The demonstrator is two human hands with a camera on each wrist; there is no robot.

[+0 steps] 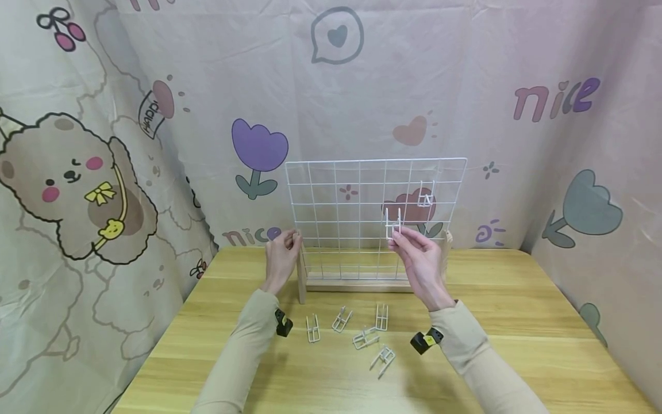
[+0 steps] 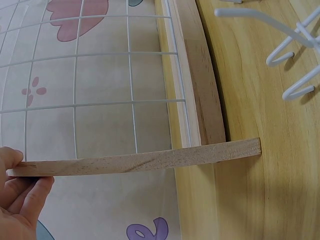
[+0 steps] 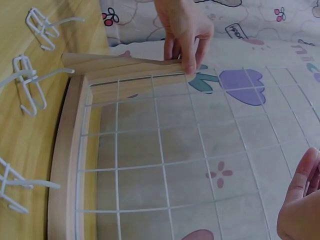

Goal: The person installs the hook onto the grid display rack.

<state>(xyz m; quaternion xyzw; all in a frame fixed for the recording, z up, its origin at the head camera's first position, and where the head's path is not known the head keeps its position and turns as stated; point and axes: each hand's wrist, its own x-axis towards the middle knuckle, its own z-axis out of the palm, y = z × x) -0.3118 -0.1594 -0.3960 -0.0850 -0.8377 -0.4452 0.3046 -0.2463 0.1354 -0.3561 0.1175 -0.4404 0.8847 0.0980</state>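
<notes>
A white wire grid panel (image 1: 359, 203) stands upright in a wooden stand (image 1: 301, 282). With thumb and fingers, my left hand (image 1: 281, 256) grips the top of the stand's left post (image 2: 115, 162). My right hand (image 1: 421, 261) pinches a white double-prong wire hook (image 1: 387, 223) by its lower part, prongs upward, in front of the grid's right half. Whether this hook touches the wires I cannot tell. Another white hook (image 1: 425, 200) hangs on the grid at the upper right. In the right wrist view the right hand (image 3: 302, 210) shows only at the edge, its hook out of sight.
Several loose white hooks, among them one at the left (image 1: 312, 330) and one nearest me (image 1: 383, 361), lie on the wooden table (image 1: 207, 356) before the stand. A printed curtain (image 1: 207, 103) hangs behind and at both sides.
</notes>
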